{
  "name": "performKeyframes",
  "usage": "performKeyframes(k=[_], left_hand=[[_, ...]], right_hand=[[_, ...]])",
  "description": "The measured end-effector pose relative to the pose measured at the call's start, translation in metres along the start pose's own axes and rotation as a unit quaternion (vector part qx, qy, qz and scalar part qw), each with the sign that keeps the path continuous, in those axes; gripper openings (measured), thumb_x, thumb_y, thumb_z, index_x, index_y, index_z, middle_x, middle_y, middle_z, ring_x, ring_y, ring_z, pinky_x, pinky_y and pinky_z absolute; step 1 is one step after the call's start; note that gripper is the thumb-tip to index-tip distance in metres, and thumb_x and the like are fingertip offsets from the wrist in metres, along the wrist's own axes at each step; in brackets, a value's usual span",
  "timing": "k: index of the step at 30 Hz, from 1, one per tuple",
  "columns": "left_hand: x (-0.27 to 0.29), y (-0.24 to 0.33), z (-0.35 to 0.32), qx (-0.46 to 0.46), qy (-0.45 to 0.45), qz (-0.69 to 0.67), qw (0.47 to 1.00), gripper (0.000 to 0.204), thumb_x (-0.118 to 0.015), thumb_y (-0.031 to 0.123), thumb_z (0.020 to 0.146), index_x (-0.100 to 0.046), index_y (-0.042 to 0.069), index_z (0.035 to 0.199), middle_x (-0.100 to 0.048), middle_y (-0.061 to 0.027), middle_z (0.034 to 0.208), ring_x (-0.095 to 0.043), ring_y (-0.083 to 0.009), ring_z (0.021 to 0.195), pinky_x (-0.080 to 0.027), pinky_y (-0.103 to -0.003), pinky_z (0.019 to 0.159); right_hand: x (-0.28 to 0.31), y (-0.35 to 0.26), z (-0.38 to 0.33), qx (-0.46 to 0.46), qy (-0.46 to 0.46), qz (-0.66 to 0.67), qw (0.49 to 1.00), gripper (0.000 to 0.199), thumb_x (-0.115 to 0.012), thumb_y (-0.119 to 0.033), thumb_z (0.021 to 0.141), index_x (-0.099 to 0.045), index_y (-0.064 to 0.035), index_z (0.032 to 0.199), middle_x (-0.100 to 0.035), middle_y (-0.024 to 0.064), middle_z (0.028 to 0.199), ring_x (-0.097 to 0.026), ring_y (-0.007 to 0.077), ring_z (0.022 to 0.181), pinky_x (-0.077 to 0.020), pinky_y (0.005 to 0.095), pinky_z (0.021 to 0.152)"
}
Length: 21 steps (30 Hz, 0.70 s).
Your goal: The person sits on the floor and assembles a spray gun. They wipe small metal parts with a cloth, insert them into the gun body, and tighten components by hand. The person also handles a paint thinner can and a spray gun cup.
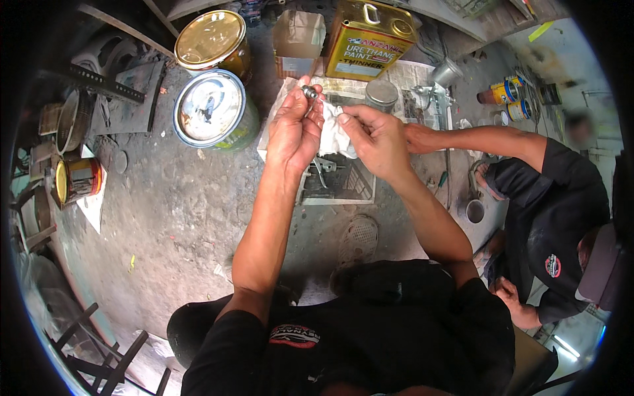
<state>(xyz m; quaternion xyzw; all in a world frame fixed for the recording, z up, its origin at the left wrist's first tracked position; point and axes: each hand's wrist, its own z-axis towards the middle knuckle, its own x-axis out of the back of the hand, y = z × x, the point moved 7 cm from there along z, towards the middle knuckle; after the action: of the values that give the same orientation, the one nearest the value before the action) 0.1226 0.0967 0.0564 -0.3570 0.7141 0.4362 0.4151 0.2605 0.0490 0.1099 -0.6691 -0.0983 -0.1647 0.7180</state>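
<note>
My left hand (295, 135) is raised over the newspaper, its fingers closed on a small round metal fitting (309, 92). Pinched between the thumb and fingers of my right hand (378, 140) is a white cloth (335, 137), which hangs down between both hands. The cloth's upper end comes close to the fitting; whether they touch I cannot tell. Below the hands, a silver lever-like metal piece (322, 173) lies on the newspaper (353, 191). A lidded metal can (381, 94) stands just beyond my right hand.
A blue-rimmed can (210, 109), a gold-lidded can (211, 41), a cardboard box (298, 39) and a yellow rectangular tin (366, 43) stand ahead. At right, a co-worker in dark clothes (555, 198) reaches an arm (475, 140) behind my right hand. What looks like a spray gun (436, 99) is beyond.
</note>
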Motion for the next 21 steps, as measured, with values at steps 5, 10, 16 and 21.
performKeyframes(k=[5, 10, 16, 21], left_hand=[[0.007, -0.003, -0.001, 0.009, 0.01, 0.008, 1.0, 0.023, -0.048, 0.007, 0.104, -0.057, 0.003, 0.125, -0.064, -0.0128, 0.113, -0.062, -0.0159, 0.095, -0.054, -0.027, 0.087], [0.008, -0.004, -0.009, 0.031, 0.047, 0.06, 0.997, 0.023, -0.054, 0.011, 0.102, -0.057, 0.005, 0.124, -0.065, -0.0101, 0.111, -0.062, -0.0149, 0.091, -0.054, -0.026, 0.08], [-0.005, -0.012, -0.019, 0.073, -0.084, 0.29, 0.95, 0.018, -0.066, 0.018, 0.097, -0.064, 0.008, 0.111, -0.066, 0.0005, 0.097, -0.059, -0.008, 0.081, -0.046, -0.023, 0.067], [0.005, 0.01, -0.013, -0.023, 0.012, 0.363, 0.931, 0.016, -0.07, 0.018, 0.094, -0.071, 0.004, 0.101, -0.065, 0.0031, 0.084, -0.052, -0.0046, 0.071, -0.041, -0.022, 0.064]], right_hand=[[0.001, -0.007, -0.001, 0.005, -0.008, -0.061, 0.998, 0.023, -0.067, -0.02, 0.091, -0.072, -0.0004, 0.101, -0.067, 0.0163, 0.067, -0.062, 0.0188, 0.052, -0.0464, 0.0346, 0.052], [0.009, -0.012, 0.0, 0.023, 0.02, -0.072, 0.997, 0.023, -0.067, -0.022, 0.093, -0.07, -0.0014, 0.104, -0.069, 0.0122, 0.067, -0.061, 0.0169, 0.052, -0.0462, 0.033, 0.052], [0.01, 0.005, 0.003, -0.04, -0.041, 0.07, 0.996, 0.019, -0.068, -0.019, 0.095, -0.058, -0.0034, 0.101, -0.069, 0.0067, 0.068, -0.056, 0.0075, 0.056, -0.0424, 0.0283, 0.05], [0.014, 0.0, 0.003, -0.034, -0.107, 0.028, 0.993, 0.016, -0.066, -0.017, 0.096, -0.057, -0.004, 0.1, -0.065, 0.0028, 0.066, -0.05, 0.0052, 0.055, -0.0381, 0.0265, 0.049]])
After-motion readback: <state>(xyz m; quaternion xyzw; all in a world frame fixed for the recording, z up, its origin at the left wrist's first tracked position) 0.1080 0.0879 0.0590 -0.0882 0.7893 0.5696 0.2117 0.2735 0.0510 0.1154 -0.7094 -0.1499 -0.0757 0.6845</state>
